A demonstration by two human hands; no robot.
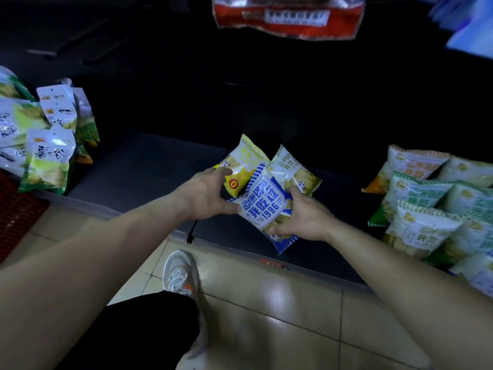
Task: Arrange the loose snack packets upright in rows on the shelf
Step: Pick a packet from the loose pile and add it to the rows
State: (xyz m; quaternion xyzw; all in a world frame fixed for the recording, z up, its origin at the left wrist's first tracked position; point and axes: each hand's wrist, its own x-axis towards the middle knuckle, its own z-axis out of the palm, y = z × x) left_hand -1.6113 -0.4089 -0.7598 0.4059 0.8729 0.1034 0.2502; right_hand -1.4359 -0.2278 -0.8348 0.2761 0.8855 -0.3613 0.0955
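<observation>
You are gripping the blue packet (262,206) with your right hand (302,217), the thumb curling under its lower edge and the fingers wrapping its far side. Your left hand (205,193) is clamping the same bundle, with fingers curling onto the yellow packet (241,166) and the thumb pressing the blue one's corner. A green-edged packet (293,169) is fanning out behind them. You are holding the bundle over the dark shelf (149,166), between green packets (424,209) lying in rows on the right and a leaning pile (45,148) on the left.
</observation>
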